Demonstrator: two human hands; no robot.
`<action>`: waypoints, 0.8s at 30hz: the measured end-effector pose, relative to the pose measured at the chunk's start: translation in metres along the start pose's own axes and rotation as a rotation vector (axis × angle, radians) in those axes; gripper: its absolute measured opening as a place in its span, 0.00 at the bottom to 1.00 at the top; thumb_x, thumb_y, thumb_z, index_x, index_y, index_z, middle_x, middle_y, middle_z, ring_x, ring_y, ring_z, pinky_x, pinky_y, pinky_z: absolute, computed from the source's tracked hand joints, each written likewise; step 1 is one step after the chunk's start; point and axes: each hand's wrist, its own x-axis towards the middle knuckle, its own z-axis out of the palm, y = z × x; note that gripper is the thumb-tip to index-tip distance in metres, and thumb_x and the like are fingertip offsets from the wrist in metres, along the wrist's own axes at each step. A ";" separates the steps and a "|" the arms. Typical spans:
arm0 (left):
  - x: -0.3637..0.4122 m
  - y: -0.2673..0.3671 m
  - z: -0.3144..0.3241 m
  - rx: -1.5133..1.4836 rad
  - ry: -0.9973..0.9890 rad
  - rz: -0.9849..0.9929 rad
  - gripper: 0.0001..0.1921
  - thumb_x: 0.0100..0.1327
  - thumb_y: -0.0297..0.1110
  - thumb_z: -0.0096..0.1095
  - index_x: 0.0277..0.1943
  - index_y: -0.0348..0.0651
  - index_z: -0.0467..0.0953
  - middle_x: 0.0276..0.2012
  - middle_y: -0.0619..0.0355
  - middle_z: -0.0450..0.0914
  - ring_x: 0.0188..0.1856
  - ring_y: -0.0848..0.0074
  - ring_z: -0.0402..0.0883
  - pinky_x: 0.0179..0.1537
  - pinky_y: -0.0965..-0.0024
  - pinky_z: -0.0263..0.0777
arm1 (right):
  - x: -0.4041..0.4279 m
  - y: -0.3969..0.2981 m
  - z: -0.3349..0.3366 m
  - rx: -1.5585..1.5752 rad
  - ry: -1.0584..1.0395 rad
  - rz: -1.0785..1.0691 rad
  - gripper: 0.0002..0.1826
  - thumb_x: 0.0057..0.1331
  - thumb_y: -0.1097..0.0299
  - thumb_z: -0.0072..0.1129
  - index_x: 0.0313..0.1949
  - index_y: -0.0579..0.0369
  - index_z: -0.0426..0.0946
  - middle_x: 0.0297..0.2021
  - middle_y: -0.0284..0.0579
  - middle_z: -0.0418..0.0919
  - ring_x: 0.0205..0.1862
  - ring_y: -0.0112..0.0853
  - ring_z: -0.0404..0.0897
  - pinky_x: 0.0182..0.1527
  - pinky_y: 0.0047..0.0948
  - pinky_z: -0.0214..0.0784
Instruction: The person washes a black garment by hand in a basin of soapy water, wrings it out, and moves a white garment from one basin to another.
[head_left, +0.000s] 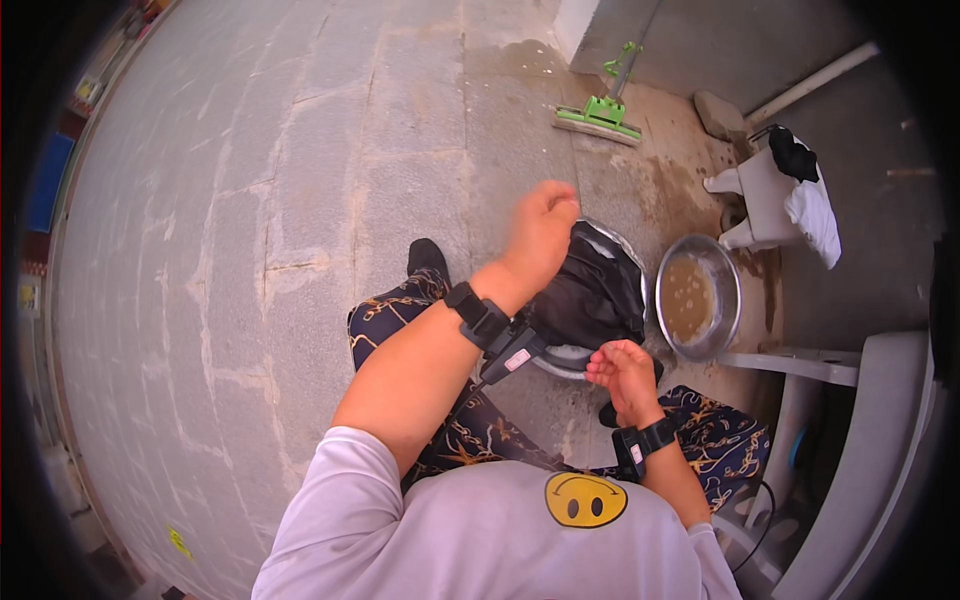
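Observation:
Before me on the paving, between my feet, is a metal basin (643, 262) with a wet black cloth (592, 292) bunched in it. My left hand (541, 232) is curled and slightly blurred over the basin's far left edge. Its palm side is turned away, so any cloth in it is hidden. Close to the near rim, my right hand (624, 375) has its fingers bent in beside a dark fold of the cloth. Whether it grips that fold is unclear. Both wrists wear black strapped devices, and the left one partly covers the basin.
A second metal basin (705, 330) with cloudy water stands to the right. Past it, a white plastic stool (769, 199) carries black and white cloths. A green sponge mop (600, 120) leans farther off, near a stone (718, 116). A plastic chair (877, 420) is close on my right.

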 end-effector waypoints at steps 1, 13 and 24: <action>0.000 0.003 0.000 -0.067 0.037 0.037 0.15 0.60 0.30 0.54 0.48 0.31 0.73 0.40 0.52 0.80 0.43 0.74 0.78 0.43 0.73 0.70 | -0.001 -0.002 0.002 0.001 0.000 -0.033 0.04 0.66 0.73 0.49 0.34 0.59 0.71 0.27 0.43 0.77 0.27 0.29 0.77 0.34 0.29 0.75; -0.037 0.071 -0.015 -0.369 0.261 0.656 0.15 0.67 0.28 0.42 0.54 0.32 0.67 0.46 0.47 0.78 0.51 0.63 0.77 0.52 0.64 0.67 | -0.025 -0.058 0.054 -0.271 0.009 -0.735 0.04 0.66 0.76 0.51 0.37 0.63 0.74 0.32 0.42 0.78 0.34 0.24 0.77 0.40 0.23 0.72; -0.066 0.095 -0.030 -0.617 0.029 0.704 0.23 0.70 0.41 0.33 0.57 0.31 0.64 0.52 0.40 0.73 0.58 0.50 0.70 0.59 0.53 0.62 | -0.024 -0.054 0.049 -0.293 0.050 -0.725 0.04 0.66 0.76 0.52 0.36 0.63 0.74 0.32 0.40 0.77 0.34 0.23 0.77 0.40 0.23 0.73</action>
